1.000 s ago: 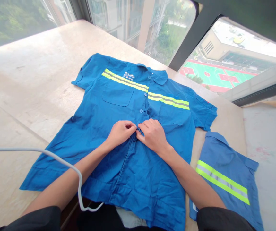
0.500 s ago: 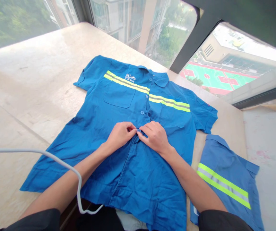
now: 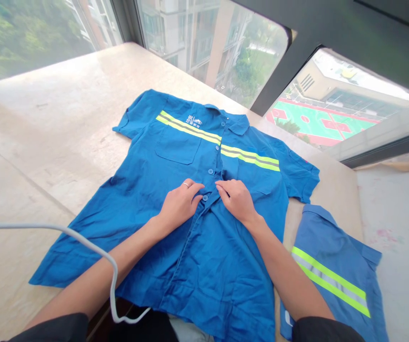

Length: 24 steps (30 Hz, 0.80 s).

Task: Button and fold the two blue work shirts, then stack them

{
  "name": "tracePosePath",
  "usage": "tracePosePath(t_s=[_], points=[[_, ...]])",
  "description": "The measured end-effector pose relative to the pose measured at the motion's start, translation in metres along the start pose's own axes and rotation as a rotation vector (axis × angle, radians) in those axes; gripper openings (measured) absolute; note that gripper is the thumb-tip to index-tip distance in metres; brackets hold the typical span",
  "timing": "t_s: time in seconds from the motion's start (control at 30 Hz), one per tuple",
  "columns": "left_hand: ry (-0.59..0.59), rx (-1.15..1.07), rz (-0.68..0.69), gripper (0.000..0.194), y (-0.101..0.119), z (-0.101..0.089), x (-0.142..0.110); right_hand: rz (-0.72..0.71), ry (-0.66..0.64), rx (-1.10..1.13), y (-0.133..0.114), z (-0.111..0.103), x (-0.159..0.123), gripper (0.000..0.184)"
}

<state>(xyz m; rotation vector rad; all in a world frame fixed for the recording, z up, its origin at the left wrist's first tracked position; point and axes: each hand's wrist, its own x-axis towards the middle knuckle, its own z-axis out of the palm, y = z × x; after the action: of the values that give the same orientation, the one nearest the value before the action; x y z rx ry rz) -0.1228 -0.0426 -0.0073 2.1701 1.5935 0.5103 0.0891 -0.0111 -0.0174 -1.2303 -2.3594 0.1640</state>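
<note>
A blue short-sleeved work shirt lies spread front side up, with yellow-and-grey reflective strips across its chest. My left hand, a ring on one finger, rests on the shirt just left of a blue button; its thumb and forefinger are bent but apart. With its fingertips pinched together, my right hand holds the edge of the front placket, to the right of that button. The button shows fully uncovered. Further up, another button sits on the front, where the shirt is parted.
Beneath the shirt is a pale stone-like windowsill. A folded blue shirt with a reflective strip lies to the right. A white cable crosses in front of my left forearm. Dark-framed windows border the far side.
My hands have moved apart from around the button. The right one has shifted slightly right and up with the placket edge, and the button has come into sight.
</note>
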Motion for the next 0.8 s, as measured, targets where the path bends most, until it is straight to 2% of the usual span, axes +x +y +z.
tracePosePath(t_s=[0.13,0.23,0.53,0.67,0.8], points=[[0.034,0.224,0.192,0.040,-0.002,0.004,-0.001,-0.042,-0.050,-0.024,0.009,0.003,0.000,0.025],[0.021,0.271,0.265,0.048,-0.006,0.009,-0.001,-0.027,-0.046,-0.001,0.010,0.006,0.000,0.024],[-0.001,0.294,0.272,0.050,-0.008,0.010,0.000,0.100,0.049,0.071,0.011,0.013,0.000,0.036],[0.025,0.305,0.195,0.051,-0.006,0.011,0.000,0.120,0.105,0.120,0.009,0.012,0.004,0.045],[0.030,0.314,0.144,0.053,-0.004,0.010,-0.001,0.056,0.117,-0.069,0.006,0.001,0.017,0.054]])
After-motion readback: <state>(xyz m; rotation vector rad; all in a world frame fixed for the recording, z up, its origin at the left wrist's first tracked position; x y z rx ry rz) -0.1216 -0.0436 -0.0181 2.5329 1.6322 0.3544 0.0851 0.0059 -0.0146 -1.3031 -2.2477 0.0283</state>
